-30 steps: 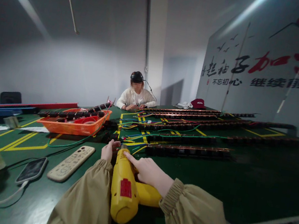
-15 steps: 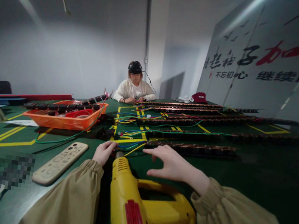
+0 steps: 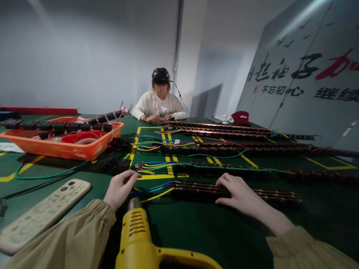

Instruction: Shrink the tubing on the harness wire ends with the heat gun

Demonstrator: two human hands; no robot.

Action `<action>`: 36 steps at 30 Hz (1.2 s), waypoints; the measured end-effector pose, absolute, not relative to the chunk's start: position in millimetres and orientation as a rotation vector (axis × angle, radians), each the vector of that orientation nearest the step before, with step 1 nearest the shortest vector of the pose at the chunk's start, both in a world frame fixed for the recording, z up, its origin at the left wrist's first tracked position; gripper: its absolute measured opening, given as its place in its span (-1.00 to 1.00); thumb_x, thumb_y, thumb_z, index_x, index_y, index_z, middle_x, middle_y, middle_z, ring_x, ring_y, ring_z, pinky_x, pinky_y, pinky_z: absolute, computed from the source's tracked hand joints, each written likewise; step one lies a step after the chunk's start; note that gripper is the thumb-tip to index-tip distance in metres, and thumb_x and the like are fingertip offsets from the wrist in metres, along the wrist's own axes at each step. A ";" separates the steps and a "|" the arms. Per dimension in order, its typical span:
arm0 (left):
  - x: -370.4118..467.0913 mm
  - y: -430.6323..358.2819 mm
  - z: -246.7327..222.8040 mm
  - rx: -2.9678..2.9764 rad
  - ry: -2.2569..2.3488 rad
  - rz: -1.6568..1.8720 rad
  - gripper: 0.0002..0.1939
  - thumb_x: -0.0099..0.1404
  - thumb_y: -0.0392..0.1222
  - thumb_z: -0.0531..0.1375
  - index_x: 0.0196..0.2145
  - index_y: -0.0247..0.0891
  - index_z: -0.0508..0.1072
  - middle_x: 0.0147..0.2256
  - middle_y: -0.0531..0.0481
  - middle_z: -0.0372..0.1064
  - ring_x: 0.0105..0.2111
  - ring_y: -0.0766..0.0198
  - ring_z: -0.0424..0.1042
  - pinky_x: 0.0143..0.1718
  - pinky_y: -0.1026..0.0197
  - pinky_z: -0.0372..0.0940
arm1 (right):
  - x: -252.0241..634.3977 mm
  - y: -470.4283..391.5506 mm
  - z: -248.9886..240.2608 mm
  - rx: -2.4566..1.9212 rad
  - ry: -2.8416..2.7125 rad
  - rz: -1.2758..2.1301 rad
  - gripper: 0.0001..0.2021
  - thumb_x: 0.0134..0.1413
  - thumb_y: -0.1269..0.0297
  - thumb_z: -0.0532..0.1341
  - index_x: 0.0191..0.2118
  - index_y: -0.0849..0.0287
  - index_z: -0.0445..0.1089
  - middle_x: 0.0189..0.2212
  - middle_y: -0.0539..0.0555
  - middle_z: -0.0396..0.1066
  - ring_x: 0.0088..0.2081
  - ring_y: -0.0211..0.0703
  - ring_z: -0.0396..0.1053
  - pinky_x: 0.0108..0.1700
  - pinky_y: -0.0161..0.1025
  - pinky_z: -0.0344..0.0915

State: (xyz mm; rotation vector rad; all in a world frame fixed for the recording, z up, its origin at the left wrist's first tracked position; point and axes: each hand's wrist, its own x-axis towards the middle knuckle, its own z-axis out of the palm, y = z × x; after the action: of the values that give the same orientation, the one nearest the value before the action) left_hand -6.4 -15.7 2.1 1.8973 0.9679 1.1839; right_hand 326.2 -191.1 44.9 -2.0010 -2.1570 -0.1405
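Note:
My left hand [image 3: 120, 189] is closed, thumb and forefinger together at the loose ends of blue and yellow wires [image 3: 160, 192]; the tips inside the pinch are too small to make out. My right hand [image 3: 240, 198] has its fingers round the nearest dark strip [image 3: 195, 192] with copper-coloured bars, from whose left end the wires run. Just below my left hand lies the nozzle of a yellow heat gun [image 3: 139, 251]. More dark strips [image 3: 252, 168] lie behind, with coloured wires at their left ends.
An orange basket [image 3: 57, 149] holding black parts and a red ring stands on the left. A phone in a beige case [image 3: 47, 216] lies in front of it. Across the green table sits a person [image 3: 160, 104], near a dark red cap [image 3: 241, 117].
My right hand has moved right, from open above the wires to the nearest strip, and closed on it. The view has shifted, so the heat gun and phone appear lower.

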 end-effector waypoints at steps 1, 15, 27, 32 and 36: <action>-5.9 -13.9 2.1 1.887 0.975 1.215 -0.70 0.14 0.00 0.13 -0.41 -0.27 0.53 -0.53 0.01 0.39 -0.48 0.27 0.33 -0.45 0.31 0.19 | 326.8 -192.5 46.3 -1.987 -2.159 -0.137 -0.79 0.06 0.11 0.13 -0.24 0.11 0.32 -0.20 0.08 0.28 -0.18 -0.08 0.29 -0.10 -0.14 0.21; 21.3 20.1 -17.8 2.509 1.083 1.089 -0.61 0.17 -0.16 0.10 -0.02 -0.19 0.37 -0.03 -0.14 0.37 0.05 0.03 0.24 0.19 -0.12 -0.14 | 386.1 -196.4 93.3 -1.960 -1.843 -0.706 -0.74 0.16 0.09 -0.07 -0.14 0.10 0.16 -0.04 0.22 0.22 -0.07 0.06 0.28 -0.06 -0.08 0.24; 17.9 5.1 -6.5 2.650 0.879 0.737 -0.77 0.14 0.00 0.14 -0.36 -0.17 0.46 -0.35 -0.01 0.41 -0.23 0.18 0.38 0.14 -0.05 -0.11 | 367.9 -90.2 84.1 -2.167 -2.078 -0.805 -0.77 0.16 0.33 0.13 -0.07 0.25 0.28 -0.08 0.14 0.28 -0.08 -0.08 0.28 -0.07 -0.04 0.26; 14.9 8.3 -5.9 2.670 0.825 0.669 -0.72 0.08 0.05 0.19 -0.33 -0.19 0.45 -0.37 0.00 0.38 -0.29 0.20 0.35 -0.05 0.07 0.12 | 367.0 -67.8 66.2 -2.241 -2.113 -0.699 -0.70 0.17 0.20 0.16 -0.02 0.21 0.28 -0.05 0.11 0.28 -0.12 -0.13 0.32 -0.14 -0.08 0.33; 11.6 8.7 -8.1 2.670 0.859 0.731 -0.78 0.11 -0.03 0.16 -0.33 -0.18 0.44 -0.36 0.02 0.38 -0.28 0.22 0.35 -0.07 0.09 0.15 | 368.0 -51.2 56.4 -2.291 -2.140 -0.585 -0.72 0.18 0.18 0.15 -0.04 0.20 0.30 -0.08 0.11 0.31 -0.14 -0.14 0.33 -0.13 -0.07 0.32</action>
State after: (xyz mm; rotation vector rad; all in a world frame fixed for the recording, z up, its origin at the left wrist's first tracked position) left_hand 11.6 8.7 -8.1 2.6700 0.8593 0.7310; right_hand 368.0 -51.2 56.4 -2.2912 -2.1402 -0.5852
